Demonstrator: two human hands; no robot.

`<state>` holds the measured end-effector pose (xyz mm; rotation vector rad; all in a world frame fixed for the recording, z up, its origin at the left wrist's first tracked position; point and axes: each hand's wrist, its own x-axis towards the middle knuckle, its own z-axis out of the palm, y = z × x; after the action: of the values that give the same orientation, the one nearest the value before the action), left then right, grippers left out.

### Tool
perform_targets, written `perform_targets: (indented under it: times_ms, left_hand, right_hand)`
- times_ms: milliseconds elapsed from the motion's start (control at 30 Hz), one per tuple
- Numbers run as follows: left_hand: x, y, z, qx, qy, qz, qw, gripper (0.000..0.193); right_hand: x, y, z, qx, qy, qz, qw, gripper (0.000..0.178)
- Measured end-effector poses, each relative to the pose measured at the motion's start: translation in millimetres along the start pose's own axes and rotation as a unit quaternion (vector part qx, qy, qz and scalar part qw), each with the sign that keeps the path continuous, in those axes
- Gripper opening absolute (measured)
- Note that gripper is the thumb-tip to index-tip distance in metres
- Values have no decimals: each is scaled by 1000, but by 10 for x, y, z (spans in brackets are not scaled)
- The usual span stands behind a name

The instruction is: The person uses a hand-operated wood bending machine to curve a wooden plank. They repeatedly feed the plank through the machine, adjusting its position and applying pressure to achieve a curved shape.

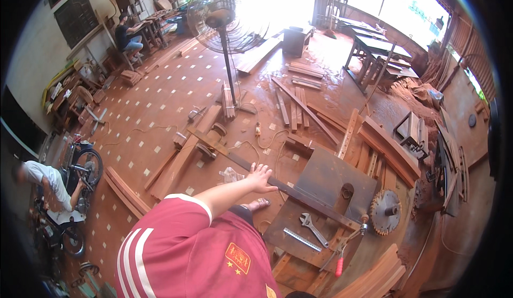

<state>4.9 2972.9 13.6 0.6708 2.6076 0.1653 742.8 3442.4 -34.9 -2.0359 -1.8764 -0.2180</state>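
Observation:
My left hand (261, 178) is stretched out over a long, dark straight bar (304, 195), with its fingers spread. The palm appears to rest on the bar, though its underside is hidden. The bar runs slantwise across a dark metal saw table (331, 172). An adjustable wrench (313, 229) and a steel ruler (302, 240) lie on the near part of the table. At the table's right side stands a toothed circular saw blade (386, 211). A red-handled tool (339, 266) is at the near corner. My right hand is out of view.
A standing fan (220, 20) rises beyond the bar. Wooden planks (390, 151) lie right of the table, and more boards (184, 159) lie left. One person (51, 183) is by a motorbike (80, 170); another person (130, 36) sits at the far left. Cables cross the tiled floor.

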Motion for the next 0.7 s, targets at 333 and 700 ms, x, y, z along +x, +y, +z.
perform_targets:
  times_ms: [333,700]
  left_hand:
    - [82,34,-62,-8,-5,-11,1000,112]
    - [55,9,-51,-24,7,-1,1000,114]
  right_hand:
    - [-134,89,-325,-53,45,24,997,83]
    - [-618,-111,-961,60,155,148,975,76]
